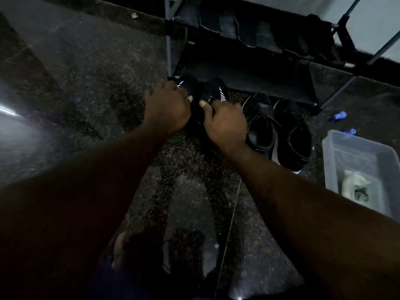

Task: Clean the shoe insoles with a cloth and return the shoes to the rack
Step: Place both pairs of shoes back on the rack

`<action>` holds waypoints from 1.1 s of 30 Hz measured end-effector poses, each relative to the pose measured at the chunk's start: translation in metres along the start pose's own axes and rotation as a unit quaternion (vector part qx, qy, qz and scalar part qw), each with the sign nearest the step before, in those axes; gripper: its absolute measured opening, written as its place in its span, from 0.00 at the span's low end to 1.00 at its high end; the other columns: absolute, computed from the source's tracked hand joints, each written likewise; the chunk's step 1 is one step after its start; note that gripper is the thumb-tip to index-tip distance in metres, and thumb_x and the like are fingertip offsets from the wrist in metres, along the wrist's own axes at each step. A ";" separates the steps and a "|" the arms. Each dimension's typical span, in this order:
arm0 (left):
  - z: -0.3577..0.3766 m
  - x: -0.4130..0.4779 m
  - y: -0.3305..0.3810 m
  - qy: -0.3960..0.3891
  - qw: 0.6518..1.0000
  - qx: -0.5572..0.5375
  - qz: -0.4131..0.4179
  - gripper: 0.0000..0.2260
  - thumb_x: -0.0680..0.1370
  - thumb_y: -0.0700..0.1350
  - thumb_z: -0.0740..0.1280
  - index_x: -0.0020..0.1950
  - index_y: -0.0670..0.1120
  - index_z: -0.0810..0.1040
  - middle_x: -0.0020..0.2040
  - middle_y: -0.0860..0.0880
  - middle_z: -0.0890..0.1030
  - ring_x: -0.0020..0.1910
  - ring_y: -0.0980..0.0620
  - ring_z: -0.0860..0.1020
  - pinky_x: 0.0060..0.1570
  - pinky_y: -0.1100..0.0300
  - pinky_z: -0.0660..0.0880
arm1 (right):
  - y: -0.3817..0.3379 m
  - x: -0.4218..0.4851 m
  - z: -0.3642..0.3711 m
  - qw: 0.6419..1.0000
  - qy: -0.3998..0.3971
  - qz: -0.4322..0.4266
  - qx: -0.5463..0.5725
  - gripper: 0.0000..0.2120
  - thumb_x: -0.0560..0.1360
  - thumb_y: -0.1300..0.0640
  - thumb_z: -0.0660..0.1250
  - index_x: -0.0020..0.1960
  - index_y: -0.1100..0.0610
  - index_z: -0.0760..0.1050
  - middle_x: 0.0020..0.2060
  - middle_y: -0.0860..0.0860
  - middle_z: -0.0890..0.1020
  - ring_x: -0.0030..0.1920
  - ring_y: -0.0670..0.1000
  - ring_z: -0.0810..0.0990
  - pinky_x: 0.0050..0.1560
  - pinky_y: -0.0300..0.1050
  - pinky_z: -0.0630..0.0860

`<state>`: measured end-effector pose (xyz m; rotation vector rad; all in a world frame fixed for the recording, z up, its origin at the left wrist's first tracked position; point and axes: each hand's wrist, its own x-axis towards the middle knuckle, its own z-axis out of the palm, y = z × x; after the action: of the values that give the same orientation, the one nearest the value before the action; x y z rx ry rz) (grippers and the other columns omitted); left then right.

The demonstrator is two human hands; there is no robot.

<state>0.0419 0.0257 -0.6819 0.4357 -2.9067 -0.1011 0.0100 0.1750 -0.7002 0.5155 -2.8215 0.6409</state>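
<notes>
Two black shoes with white stripes stand side by side on the dark floor in front of the shoe rack [249, 74]. My left hand [166, 109] grips the left striped shoe [187, 84] from above. My right hand [225, 124] grips the right striped shoe [214, 92], thumb on its upper. Their heels are hidden under my hands. A second pair of black sneakers [279, 128] sits just to the right, apart from my hands. A pale crumpled cloth [355, 187] lies in a clear plastic tub [337, 148] at the right edge.
The rack's metal frame and black fabric shelves hold dark items on the upper tier [249, 29]. Two small blue objects [339, 116] lie on the floor near the tub. My bare foot [121, 247] shows at the bottom. Polished dark stone floor spreads to the left.
</notes>
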 end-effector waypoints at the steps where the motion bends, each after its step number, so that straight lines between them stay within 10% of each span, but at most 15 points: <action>1: 0.001 0.007 -0.001 -0.015 1.000 0.020 0.008 0.19 0.81 0.54 0.61 0.67 0.47 0.77 0.68 0.42 0.75 0.68 0.37 0.71 0.64 0.37 0.68 | -0.001 0.010 0.000 1.000 -0.010 0.015 -0.003 0.19 0.80 0.43 0.62 0.54 0.58 0.81 0.53 0.59 0.83 0.56 0.63 0.79 0.58 0.52 0.73; 6: 0.007 0.033 -0.002 -0.143 0.987 0.021 0.071 0.26 0.80 0.50 0.61 0.79 0.51 0.66 0.78 0.44 0.66 0.75 0.36 0.63 0.70 0.36 0.63 | -0.010 0.049 -0.004 0.971 -0.200 0.110 0.064 0.32 0.70 0.49 0.65 0.74 0.54 0.69 0.69 0.57 0.77 0.70 0.62 0.75 0.71 0.57 0.72; 9: 0.003 0.044 -0.001 -0.192 0.978 -0.056 0.063 0.19 0.81 0.46 0.61 0.72 0.46 0.76 0.70 0.40 0.76 0.68 0.37 0.74 0.67 0.46 0.70 | -0.013 0.059 0.002 0.960 -0.267 0.074 0.029 0.29 0.76 0.51 0.65 0.77 0.51 0.66 0.70 0.58 0.76 0.71 0.62 0.74 0.72 0.56 0.70; 14: 0.001 0.041 -0.023 -0.075 0.974 -0.043 0.210 0.25 0.73 0.57 0.54 0.51 0.43 0.85 0.47 0.37 0.85 0.46 0.34 0.83 0.46 0.47 0.79 | -0.006 0.051 0.003 0.978 -0.204 0.032 0.030 0.20 0.71 0.51 0.67 0.63 0.48 0.81 0.59 0.57 0.84 0.61 0.61 0.81 0.63 0.49 0.78; 24: -0.007 0.009 -0.033 -0.189 0.969 0.027 0.159 0.22 0.75 0.57 0.59 0.63 0.49 0.82 0.58 0.40 0.84 0.56 0.36 0.82 0.56 0.47 0.79 | -0.008 0.013 0.004 0.962 -0.252 -0.068 -0.077 0.22 0.79 0.45 0.64 0.66 0.57 0.69 0.58 0.62 0.82 0.61 0.64 0.80 0.63 0.56 0.70; 33: -0.010 0.007 -0.038 -0.029 0.983 -0.168 0.073 0.21 0.74 0.52 0.76 0.64 0.47 0.78 0.61 0.42 0.80 0.58 0.41 0.80 0.58 0.50 0.75 | 0.005 0.003 -0.009 0.972 -0.198 -0.070 -0.102 0.26 0.75 0.46 0.70 0.69 0.53 0.68 0.64 0.55 0.78 0.64 0.60 0.77 0.64 0.58 0.70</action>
<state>0.0487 -0.0133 -0.6742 0.1637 -2.8847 -0.5782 0.0065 0.1828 -0.6939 0.8788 -3.1264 0.2336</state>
